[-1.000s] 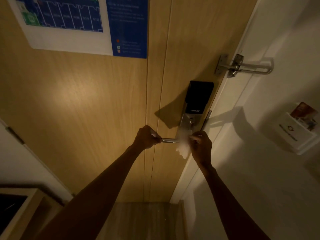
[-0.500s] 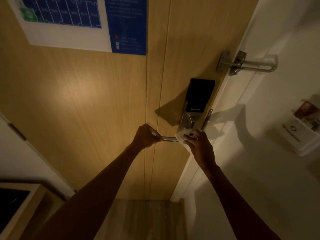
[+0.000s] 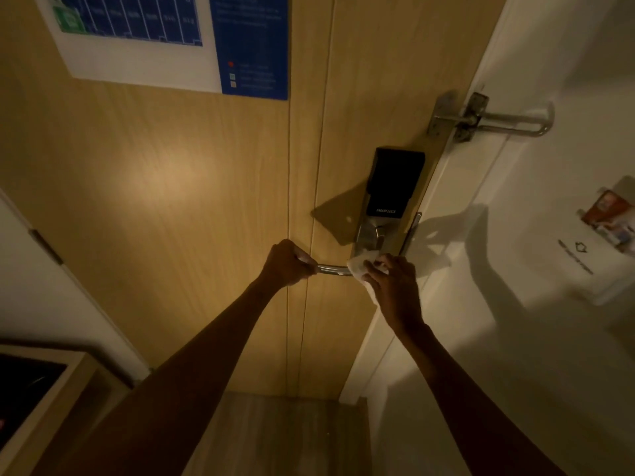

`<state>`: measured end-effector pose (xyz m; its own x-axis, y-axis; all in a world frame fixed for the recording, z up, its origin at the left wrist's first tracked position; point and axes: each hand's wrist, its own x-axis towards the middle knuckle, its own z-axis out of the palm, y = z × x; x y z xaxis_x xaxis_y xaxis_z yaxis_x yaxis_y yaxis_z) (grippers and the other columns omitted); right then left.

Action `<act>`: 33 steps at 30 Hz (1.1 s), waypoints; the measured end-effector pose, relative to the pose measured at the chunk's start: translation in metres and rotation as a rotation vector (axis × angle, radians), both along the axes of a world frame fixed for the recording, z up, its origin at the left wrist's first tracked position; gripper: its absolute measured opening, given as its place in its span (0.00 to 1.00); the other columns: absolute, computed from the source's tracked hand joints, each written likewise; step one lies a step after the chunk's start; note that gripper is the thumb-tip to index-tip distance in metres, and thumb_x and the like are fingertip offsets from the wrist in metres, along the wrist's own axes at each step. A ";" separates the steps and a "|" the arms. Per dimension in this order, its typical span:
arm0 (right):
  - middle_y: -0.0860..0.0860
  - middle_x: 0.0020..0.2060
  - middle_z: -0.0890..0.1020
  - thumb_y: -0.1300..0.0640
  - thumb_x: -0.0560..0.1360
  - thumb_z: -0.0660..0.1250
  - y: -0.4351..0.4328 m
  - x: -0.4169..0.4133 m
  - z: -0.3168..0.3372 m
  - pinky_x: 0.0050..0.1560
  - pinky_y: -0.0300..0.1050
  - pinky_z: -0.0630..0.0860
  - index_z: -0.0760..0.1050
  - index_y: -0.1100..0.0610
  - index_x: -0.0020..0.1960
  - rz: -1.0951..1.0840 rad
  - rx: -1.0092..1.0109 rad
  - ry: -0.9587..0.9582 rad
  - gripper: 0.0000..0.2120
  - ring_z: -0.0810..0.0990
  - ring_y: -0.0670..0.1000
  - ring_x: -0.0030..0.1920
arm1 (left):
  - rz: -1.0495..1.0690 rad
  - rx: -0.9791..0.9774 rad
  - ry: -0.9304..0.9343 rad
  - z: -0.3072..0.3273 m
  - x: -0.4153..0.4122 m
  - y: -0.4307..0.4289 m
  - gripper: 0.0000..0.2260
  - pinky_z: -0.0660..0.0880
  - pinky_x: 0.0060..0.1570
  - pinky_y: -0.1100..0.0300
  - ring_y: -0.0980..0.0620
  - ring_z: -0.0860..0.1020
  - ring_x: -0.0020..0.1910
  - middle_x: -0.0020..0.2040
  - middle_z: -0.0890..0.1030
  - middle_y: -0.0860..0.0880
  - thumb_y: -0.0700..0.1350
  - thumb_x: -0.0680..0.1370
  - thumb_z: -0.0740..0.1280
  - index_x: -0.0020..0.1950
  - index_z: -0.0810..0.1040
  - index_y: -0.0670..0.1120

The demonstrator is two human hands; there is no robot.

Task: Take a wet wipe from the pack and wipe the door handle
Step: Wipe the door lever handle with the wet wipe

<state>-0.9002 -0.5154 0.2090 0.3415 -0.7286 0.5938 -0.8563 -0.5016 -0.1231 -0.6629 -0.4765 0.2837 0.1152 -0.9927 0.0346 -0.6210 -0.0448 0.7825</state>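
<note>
Two hands on this one, and I'm watching it over the feed so take the judgement bits as my read. The left hand (image 3: 287, 264) is clenched around the free end of the curved silver metal door handle (image 3: 331, 269), the end pointing toward the middle of the pale wooden door (image 3: 171, 187). The right hand (image 3: 395, 286) has the crumpled white wet wipe (image 3: 357, 266) pinched in its fingers and pressed against the handle's other end, right where the lever meets the silver lock plate below the black smart lock panel (image 3: 395, 182), close to the door's latch edge. The bit that matters: the handle's long axis runs roughly level, left to right across the door, and the only bare metal showing sits between the two hands. So from the wipe, the uncleaned stretch lies to the left, toward the other fist. I'd guess the next pass slides leftward along that axis, and the left hand has to let go or shift for the wipe to reach the tip. Can't see the wipe pack anywhere.
</note>
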 end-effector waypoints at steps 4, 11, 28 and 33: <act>0.55 0.54 0.80 0.55 0.67 0.77 0.000 0.020 0.005 0.53 0.50 0.79 0.81 0.55 0.57 0.102 -0.072 0.137 0.19 0.74 0.56 0.57 | -0.007 0.000 -0.039 0.001 -0.002 0.001 0.04 0.82 0.48 0.54 0.44 0.85 0.40 0.40 0.86 0.41 0.37 0.71 0.74 0.44 0.86 0.39; 0.54 0.55 0.81 0.56 0.64 0.80 -0.005 0.000 0.012 0.52 0.48 0.79 0.81 0.57 0.55 0.120 -0.064 0.192 0.20 0.78 0.56 0.55 | -0.014 0.038 -0.033 0.003 0.000 -0.004 0.04 0.80 0.45 0.63 0.52 0.83 0.36 0.41 0.86 0.41 0.36 0.71 0.74 0.44 0.86 0.38; 0.52 0.56 0.81 0.49 0.73 0.72 0.001 0.046 0.029 0.55 0.47 0.80 0.83 0.55 0.52 0.140 0.207 -0.020 0.12 0.79 0.52 0.56 | 0.024 0.017 0.064 0.002 -0.002 0.003 0.08 0.81 0.49 0.56 0.47 0.83 0.38 0.43 0.86 0.39 0.39 0.71 0.75 0.46 0.85 0.36; 0.53 0.56 0.81 0.55 0.69 0.76 -0.004 0.003 0.026 0.50 0.47 0.82 0.82 0.54 0.52 0.122 0.090 0.172 0.12 0.79 0.55 0.54 | 0.025 0.006 0.065 0.001 -0.001 0.003 0.06 0.81 0.46 0.58 0.50 0.81 0.34 0.41 0.86 0.39 0.37 0.71 0.74 0.46 0.85 0.36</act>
<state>-0.8976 -0.5197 0.2355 0.5212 -0.7229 0.4535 -0.8019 -0.5967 -0.0296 -0.6642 -0.4735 0.2847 0.1420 -0.9897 0.0205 -0.5676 -0.0644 0.8208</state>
